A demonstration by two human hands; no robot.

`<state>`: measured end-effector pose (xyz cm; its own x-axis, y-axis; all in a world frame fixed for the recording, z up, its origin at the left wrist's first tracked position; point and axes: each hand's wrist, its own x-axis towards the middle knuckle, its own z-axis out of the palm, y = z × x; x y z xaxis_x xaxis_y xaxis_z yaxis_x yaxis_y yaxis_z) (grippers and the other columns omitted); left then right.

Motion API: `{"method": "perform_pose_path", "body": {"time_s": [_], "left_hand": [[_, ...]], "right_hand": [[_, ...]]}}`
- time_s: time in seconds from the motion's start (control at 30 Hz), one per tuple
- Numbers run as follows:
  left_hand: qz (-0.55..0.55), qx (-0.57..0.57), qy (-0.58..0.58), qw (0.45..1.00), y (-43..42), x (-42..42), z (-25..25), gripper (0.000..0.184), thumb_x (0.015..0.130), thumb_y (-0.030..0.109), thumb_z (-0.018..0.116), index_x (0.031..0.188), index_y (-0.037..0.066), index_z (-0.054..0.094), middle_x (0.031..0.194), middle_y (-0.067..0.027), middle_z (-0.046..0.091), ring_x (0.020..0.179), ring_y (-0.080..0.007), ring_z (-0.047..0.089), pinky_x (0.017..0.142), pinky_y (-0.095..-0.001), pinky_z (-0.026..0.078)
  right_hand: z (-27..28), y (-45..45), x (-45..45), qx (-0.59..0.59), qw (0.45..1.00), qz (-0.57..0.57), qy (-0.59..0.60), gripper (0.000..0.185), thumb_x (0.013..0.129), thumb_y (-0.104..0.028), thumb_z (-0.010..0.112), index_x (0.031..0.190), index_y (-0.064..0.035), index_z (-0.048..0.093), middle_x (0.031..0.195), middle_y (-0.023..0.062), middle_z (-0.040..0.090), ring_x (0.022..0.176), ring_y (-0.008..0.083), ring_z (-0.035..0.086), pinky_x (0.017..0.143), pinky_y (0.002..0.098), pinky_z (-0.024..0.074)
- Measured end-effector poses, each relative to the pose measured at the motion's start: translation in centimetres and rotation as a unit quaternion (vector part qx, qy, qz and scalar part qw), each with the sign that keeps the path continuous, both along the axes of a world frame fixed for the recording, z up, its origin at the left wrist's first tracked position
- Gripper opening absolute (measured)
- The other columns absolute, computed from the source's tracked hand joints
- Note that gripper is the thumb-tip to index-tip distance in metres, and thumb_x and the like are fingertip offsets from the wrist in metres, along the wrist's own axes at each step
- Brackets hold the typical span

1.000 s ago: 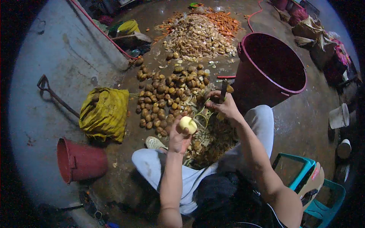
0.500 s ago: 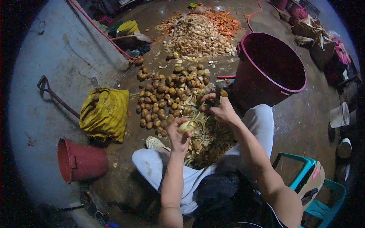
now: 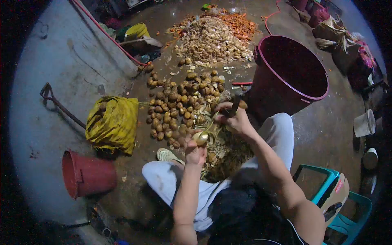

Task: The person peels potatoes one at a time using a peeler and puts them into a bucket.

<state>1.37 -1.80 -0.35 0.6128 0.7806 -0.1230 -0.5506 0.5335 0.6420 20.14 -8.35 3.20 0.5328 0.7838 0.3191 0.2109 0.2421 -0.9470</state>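
Slipping potato: The pale potato (image 3: 201, 138) could shoot from the left hand (image 3: 194, 150) if its bare surface is slick, dropping onto the peelings (image 3: 224, 153) at four o'clock.
Nicked fingers: The dark tool (image 3: 235, 106) could catch the left hand if a stroke overruns; its cutting edge is too small to make out.
Potato's place: Near the middle of the view, brown potatoes (image 3: 173, 104) at eleven o'clock from it.
Left hand: Curled around the potato, gripping it, forearm pointing to twelve.
Right hand (image 3: 236, 120): At two o'clock from the potato, fingers wrapped on the tool, forearm angled toward eleven.
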Motion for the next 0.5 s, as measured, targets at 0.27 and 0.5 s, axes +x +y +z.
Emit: {"method": "perform_pose_path", "body": {"time_s": [0.27, 0.5], "left_hand": [[-0.007, -0.153, 0.026, 0.988, 1.8, -0.5, -2.2, 0.084, 0.069, 0.082, 0.05, 0.102, 0.005, 0.059, 0.082, -0.0091, 0.062, 0.066, -0.0208, 0.058, 0.049, -0.027, 0.044], [-0.039, -0.211, 0.063, 0.975, 2.0, 0.0, 0.4, 0.074, 0.081, 0.079, 0.042, 0.082, 0.007, 0.06, 0.055, -0.0037, 0.051, 0.035, -0.013, 0.035, 0.034, -0.0255, 0.026]], "right_hand": [[-2.9, 0.6, 3.1, -0.037, 0.983, -0.124, -0.133, 0.034, 0.076, -0.025, 0.081, 0.097, -0.0012, 0.067, 0.084, 0.0069, 0.07, 0.08, 0.0144, 0.066, 0.074, 0.0302, 0.0517], [-1.1, -0.3, 2.0, -0.071, 0.984, -0.15, -0.071, 0.032, 0.078, -0.023, 0.08, 0.097, -0.0007, 0.067, 0.085, 0.0068, 0.07, 0.077, 0.0136, 0.066, 0.072, 0.0301, 0.0517]]}}
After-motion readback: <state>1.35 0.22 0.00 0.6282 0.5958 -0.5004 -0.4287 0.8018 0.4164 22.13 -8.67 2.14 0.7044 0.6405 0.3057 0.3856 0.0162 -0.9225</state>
